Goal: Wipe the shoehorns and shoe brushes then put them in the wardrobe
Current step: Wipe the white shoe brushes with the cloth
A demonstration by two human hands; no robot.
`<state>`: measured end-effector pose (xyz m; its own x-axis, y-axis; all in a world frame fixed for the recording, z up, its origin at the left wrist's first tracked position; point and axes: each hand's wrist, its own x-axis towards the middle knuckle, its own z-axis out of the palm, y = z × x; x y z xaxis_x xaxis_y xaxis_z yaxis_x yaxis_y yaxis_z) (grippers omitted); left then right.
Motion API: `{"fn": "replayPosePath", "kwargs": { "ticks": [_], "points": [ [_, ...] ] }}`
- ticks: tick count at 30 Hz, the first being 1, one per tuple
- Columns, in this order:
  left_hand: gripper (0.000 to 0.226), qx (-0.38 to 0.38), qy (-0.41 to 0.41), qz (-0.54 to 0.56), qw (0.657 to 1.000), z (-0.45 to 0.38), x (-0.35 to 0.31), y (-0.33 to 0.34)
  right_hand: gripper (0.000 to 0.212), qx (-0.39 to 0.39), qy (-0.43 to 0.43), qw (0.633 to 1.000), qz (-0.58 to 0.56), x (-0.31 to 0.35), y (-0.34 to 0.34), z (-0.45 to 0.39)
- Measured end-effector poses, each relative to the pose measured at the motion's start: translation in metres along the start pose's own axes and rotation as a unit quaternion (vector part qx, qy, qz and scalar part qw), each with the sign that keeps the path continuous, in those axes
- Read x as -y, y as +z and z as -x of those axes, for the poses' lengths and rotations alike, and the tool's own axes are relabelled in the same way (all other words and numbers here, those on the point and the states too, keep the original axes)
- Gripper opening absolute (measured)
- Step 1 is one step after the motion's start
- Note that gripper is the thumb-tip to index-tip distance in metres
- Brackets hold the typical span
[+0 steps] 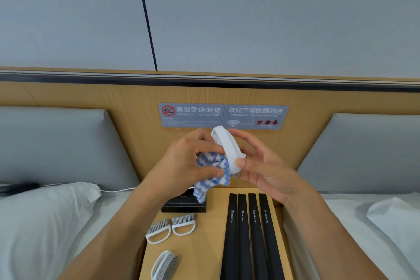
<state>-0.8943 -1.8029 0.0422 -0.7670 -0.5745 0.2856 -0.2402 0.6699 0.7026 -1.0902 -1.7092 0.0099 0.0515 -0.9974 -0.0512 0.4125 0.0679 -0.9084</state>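
Gripping the cloth (212,171), the left hand (188,159) rubs the upright brush (227,148), pinched just beside it by the right hand (263,166).

Your two forearms in view, both bare up to frame edge, no sleeve visible. Your left hand (191,157) bare: no glove, no ring, no watch on wrist. Your right hand (261,166) same, bare. Fingernails short, plain, where you can see them.
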Motion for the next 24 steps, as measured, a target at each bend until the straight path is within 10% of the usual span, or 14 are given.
{"fn": "replayPosePath", "kwargs": {
  "ticks": [7,16,24],
  "points": [
    [0.050,-0.088,-0.022,-0.027,0.996,0.006,-0.001,0.019,0.079,-0.072,0.020,0.996,-0.048,-0.007,0.012,-0.003],
    [0.041,-0.042,-0.015,0.008,0.999,0.006,0.003,0.011,0.030,-0.135,0.042,0.990,0.022,0.006,0.010,-0.006],
    [0.040,-0.036,-0.031,0.045,0.998,0.007,0.008,0.013,0.040,-0.170,0.086,0.979,0.068,0.010,0.011,-0.005]
  ]
}}
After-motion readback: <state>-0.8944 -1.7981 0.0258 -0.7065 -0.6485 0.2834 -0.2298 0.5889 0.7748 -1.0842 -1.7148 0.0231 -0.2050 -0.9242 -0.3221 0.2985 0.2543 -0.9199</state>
